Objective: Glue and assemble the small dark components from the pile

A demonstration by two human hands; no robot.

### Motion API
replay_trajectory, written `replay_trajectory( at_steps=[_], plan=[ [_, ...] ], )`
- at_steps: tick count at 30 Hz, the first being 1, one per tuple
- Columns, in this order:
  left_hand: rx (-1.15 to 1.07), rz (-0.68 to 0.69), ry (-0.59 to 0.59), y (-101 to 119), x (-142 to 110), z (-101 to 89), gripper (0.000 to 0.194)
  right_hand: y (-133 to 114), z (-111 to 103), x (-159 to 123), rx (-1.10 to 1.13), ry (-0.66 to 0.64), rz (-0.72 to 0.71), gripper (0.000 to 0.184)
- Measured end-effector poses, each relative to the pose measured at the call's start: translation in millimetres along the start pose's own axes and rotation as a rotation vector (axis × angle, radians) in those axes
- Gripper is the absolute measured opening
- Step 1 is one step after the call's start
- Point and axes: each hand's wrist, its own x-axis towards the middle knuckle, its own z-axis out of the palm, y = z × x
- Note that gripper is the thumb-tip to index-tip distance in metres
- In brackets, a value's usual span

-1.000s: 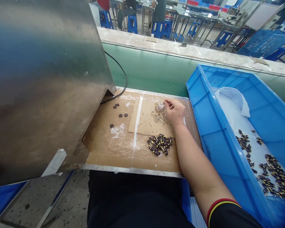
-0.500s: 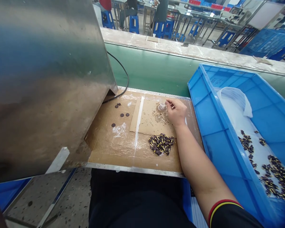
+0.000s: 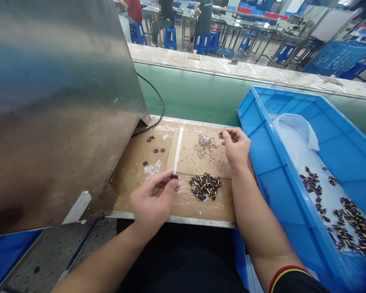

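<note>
Between thumb and fingers, my left hand (image 3: 154,199) pinches a small dark round disc (image 3: 174,176) above the front of the cardboard-covered board (image 3: 161,199). Over the board's far right part, my right hand (image 3: 236,148) is closed on a small dark piece (image 3: 221,133) at its fingertips; its exact kind is too small to make out. Left of that hand a clear round blob (image 3: 205,140) sits on a wet-stained cardboard sheet (image 3: 198,160). A heap of small dark parts with yellow bits (image 3: 205,186) lies between my hands. Several loose dark discs (image 3: 156,151) rest at the left.
A large metal housing (image 3: 57,101) rises at the left, with a black cable (image 3: 158,95) beside it. To the right stands a blue crate (image 3: 280,162) holding a white liner and more dark-and-yellow parts (image 3: 354,224). Behind runs a green belt (image 3: 195,91); people sit at far tables.
My left hand has come into view from the lower left with a dark disc. My right hand has shifted right, away from the clear blob, with a small dark piece showing at its fingertips.
</note>
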Motion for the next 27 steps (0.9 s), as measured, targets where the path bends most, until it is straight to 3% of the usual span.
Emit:
replay_trajectory(
  at_steps=[5,10,14,20,24,27],
  plan=[
    [-0.236,-0.212,-0.126,-16,55,51.7,0.037,-23,-5,-20,0.246,-0.142,0.133,0.023],
    [-0.201,-0.177,-0.169,-26,92,79.6,0.032,-36,0,-32,0.575,-0.293,0.325,0.029],
    [-0.070,-0.056,-0.224,-41,101,83.5,0.029,-39,8,-38,0.704,-0.345,0.393,0.026],
    [0.128,0.056,-0.303,-47,93,74.9,0.024,-41,14,-43,0.681,-0.360,0.421,0.021],
    [0.088,0.090,-0.280,-46,94,71.6,0.019,-45,15,-46,0.681,-0.391,0.438,0.020],
    [-0.030,0.032,-0.268,-47,99,71.4,0.017,-47,15,-46,0.710,-0.404,0.465,0.019]
  ],
)
